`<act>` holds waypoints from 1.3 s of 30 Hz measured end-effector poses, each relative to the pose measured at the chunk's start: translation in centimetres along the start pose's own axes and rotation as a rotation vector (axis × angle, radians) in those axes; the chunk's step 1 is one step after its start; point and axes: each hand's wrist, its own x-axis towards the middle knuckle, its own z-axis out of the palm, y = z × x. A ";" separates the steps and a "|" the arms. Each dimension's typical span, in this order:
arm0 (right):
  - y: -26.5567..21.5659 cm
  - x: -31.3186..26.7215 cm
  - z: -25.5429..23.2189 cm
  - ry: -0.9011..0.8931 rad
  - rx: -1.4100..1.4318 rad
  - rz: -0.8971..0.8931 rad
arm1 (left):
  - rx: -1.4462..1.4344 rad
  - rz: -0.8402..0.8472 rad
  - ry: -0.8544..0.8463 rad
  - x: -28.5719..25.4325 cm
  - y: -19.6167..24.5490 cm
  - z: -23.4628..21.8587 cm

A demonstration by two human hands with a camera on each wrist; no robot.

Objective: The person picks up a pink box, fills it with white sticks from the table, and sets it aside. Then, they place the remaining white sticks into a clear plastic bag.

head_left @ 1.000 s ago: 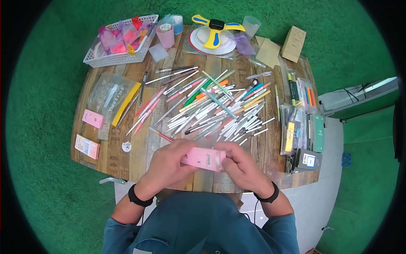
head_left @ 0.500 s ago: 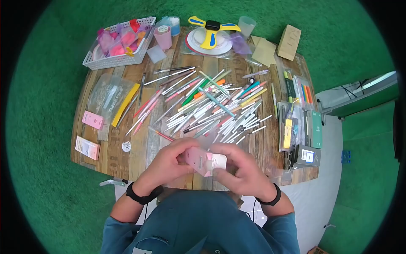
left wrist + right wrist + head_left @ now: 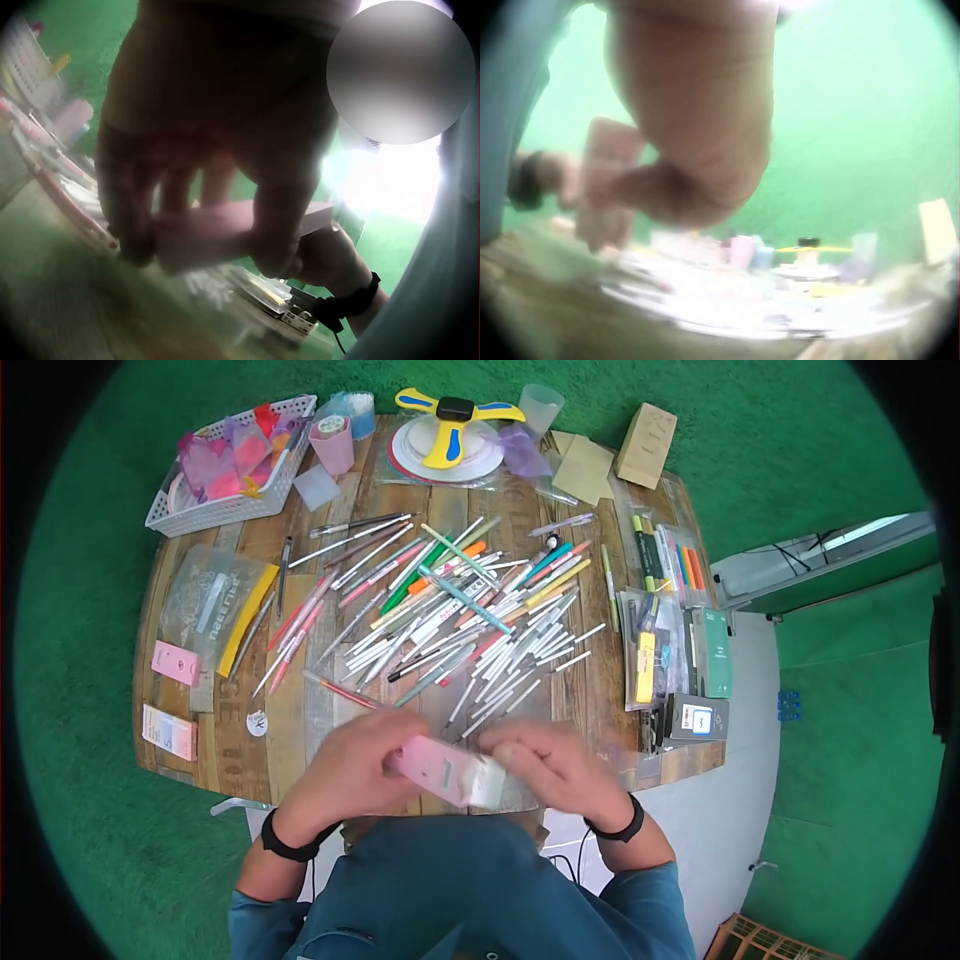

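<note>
My left hand (image 3: 355, 765) grips a small pink box (image 3: 430, 768) by its sides, between thumb and fingers, near the table's front edge. The box is tilted, and a white end piece (image 3: 486, 784) shows at its right end. In the left wrist view the pink box (image 3: 206, 236) spans from fingers to thumb. My right hand (image 3: 555, 765) is blurred, with bent fingers right at the white end. A finger of it overlaps the box (image 3: 604, 217) in the right wrist view; I cannot tell whether it pinches anything.
A spread of pens and sticks (image 3: 470, 615) covers the mid-table. On the left lie a second pink box (image 3: 176, 662), a white-and-peach box (image 3: 168, 733) and a clear pouch (image 3: 210, 600). A white basket (image 3: 220, 510) stands at the back left. Packaged stationery (image 3: 645, 660) lies right.
The head view has shifted, so the table appears further left. The box has tipped, its white end dropping toward me. My right hand has moved from around the white end to just above it.
</note>
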 end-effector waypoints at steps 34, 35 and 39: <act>4.6 4.6 -1.0 -0.043 -0.850 -0.118 | -0.353 -0.262 0.308 -0.6 -3.3 -1.9; 4.4 4.8 -1.0 -0.068 -0.875 -0.122 | -0.346 -0.260 0.299 -0.7 -3.2 -2.0; 4.6 5.6 -0.9 -0.147 -0.935 -0.129 | -0.322 -0.252 0.278 -0.8 -3.4 -1.9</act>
